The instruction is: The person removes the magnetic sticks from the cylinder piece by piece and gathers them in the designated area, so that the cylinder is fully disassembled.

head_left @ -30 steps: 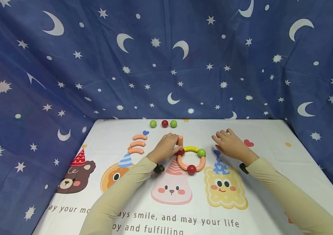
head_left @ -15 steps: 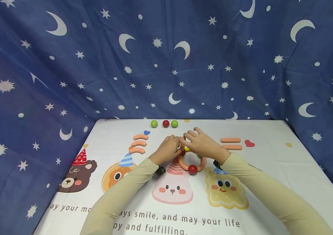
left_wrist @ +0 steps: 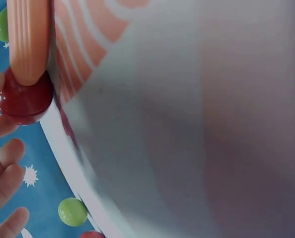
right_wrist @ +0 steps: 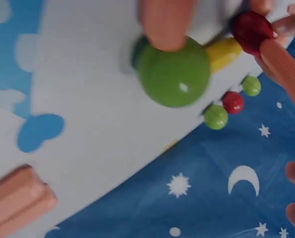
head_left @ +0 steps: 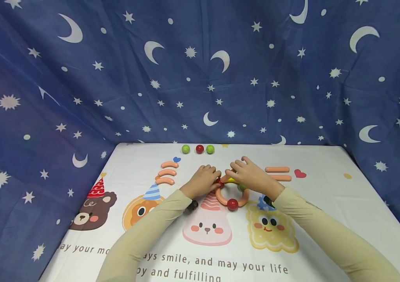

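Note:
A ring of curved pieces and balls lies on the table, with an orange curved piece (head_left: 220, 198), a yellow curved piece (head_left: 232, 180), a green ball (right_wrist: 173, 73) and a front red ball (head_left: 232, 204). My left hand (head_left: 202, 181) grips the ring's left red ball (left_wrist: 26, 99) between its fingertips. From that ball an orange straight stick (right_wrist: 286, 72) rises at a slant toward the right. My right hand (head_left: 250, 175) pinches the stick's upper end in the head view; its fingertips partly hide that end.
Behind the ring stand two green balls and a red ball (head_left: 200, 149) in a row. Three orange curved pieces (head_left: 167, 172) lie at the left. Two orange straight sticks (head_left: 278, 169) lie to the right, behind the right forearm. A blue curtain (head_left: 200, 78) backs the table.
My right hand has come in from the right to the stick. The stick, upright a second ago, now leans right. My left hand has stayed nearly in place at the red ball.

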The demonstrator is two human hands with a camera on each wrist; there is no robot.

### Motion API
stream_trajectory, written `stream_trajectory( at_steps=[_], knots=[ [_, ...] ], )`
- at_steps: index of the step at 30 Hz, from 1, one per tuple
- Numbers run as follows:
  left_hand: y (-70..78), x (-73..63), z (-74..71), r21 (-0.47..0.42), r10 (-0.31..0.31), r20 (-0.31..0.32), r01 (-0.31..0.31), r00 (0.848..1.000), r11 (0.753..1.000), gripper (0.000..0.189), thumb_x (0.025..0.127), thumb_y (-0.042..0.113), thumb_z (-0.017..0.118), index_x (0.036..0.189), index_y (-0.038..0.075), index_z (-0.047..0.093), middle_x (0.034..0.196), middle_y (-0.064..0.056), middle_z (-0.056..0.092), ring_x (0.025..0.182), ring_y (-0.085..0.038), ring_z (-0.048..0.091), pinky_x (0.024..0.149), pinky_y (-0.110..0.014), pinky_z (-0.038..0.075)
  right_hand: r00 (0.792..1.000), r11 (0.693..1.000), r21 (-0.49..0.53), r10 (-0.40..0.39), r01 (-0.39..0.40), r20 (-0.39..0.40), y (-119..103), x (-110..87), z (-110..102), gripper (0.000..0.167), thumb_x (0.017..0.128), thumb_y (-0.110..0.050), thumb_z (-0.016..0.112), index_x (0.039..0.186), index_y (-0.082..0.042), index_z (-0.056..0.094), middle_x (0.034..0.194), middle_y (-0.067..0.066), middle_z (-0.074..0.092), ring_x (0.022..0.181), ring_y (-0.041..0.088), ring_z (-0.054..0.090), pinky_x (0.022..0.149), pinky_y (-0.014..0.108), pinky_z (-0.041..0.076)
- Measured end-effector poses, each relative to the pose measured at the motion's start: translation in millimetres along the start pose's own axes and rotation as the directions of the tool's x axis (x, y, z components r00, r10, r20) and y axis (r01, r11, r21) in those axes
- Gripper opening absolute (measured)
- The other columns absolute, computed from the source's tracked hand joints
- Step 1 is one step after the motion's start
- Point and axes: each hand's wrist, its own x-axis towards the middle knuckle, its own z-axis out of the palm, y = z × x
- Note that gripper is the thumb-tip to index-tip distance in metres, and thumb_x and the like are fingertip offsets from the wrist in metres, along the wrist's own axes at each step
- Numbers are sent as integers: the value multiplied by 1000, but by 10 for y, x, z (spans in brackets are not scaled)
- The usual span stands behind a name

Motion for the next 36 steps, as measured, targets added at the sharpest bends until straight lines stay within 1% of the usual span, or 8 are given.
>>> stream_trajectory(
  at_steps=[4, 9, 13, 16, 21, 24, 30, 36],
  knots=[
    [15, 31, 2, 49, 6, 11, -7, 1000, 999, 32, 89, 44, 59, 108, 18, 60, 99, -1, 61, 93, -17, 55, 86, -35, 43, 1000, 1000, 5, -21, 21, -3, -22, -77, 59, 35, 75, -16, 77, 98, -16, 52, 93, 3, 59, 85, 19, 56, 82, 41, 47],
    [44, 60, -1, 83, 6, 30, -8, 1000, 997, 34, 89, 45, 58, 110, 18, 59, 101, -1, 61, 94, -17, 55, 88, -35, 43, 1000, 1000, 11, -8, 8, -5, -51, -128, 155, 32, 74, -19, 78, 95, -15, 53, 91, 3, 60, 85, 20, 57, 81, 41, 48],
    [67, 74, 6, 89, 7, 42, -11, 999, 996, 33, 90, 43, 58, 111, 18, 59, 103, -1, 62, 97, -17, 56, 89, -35, 43, 1000, 1000, 12, 2, -2, -14, -71, -143, 234, 28, 76, -23, 75, 93, -15, 54, 89, 3, 60, 84, 20, 57, 80, 41, 47],
    [86, 82, 7, 97, 21, 41, -24, 999, 995, 32, 90, 41, 58, 112, 17, 59, 104, -1, 62, 98, -17, 56, 89, -35, 43, 1000, 1000, 25, 10, -11, 12, -94, -156, 293, 23, 81, -24, 71, 93, -15, 54, 90, 3, 59, 85, 20, 56, 80, 40, 47],
    [112, 95, -4, 116, 33, 41, -37, 999, 993, 33, 90, 40, 59, 112, 17, 59, 107, -1, 62, 101, -17, 55, 90, -35, 43, 997, 998, 55, 30, -33, 68, -135, -170, 362, 18, 86, -24, 66, 95, -16, 53, 93, 3, 59, 88, 20, 56, 84, 42, 48],
    [125, 96, -24, 122, 28, 43, -33, 999, 992, 33, 89, 40, 59, 113, 17, 59, 108, -1, 62, 102, -17, 55, 91, -35, 42, 997, 998, 47, 33, -36, 63, -152, -166, 376, 19, 86, -23, 66, 96, -16, 52, 93, 3, 58, 87, 20, 55, 84, 42, 48],
    [138, 78, -46, 118, 11, 49, -17, 999, 993, 33, 89, 41, 59, 112, 17, 59, 108, -1, 61, 101, -17, 54, 92, -36, 42, 999, 1000, 7, 19, -19, 49, -178, -149, 402, 24, 82, -15, 68, 99, -16, 52, 95, 4, 56, 87, 21, 55, 82, 40, 45],
    [139, 71, -33, 111, 3, 48, -8, 999, 994, 33, 89, 41, 59, 112, 18, 59, 107, -1, 61, 101, -17, 54, 93, -36, 42, 998, 999, 24, 26, -27, 51, -198, -138, 434, 24, 82, -14, 69, 99, -16, 52, 94, 4, 56, 86, 21, 55, 81, 39, 45]
  ],
)
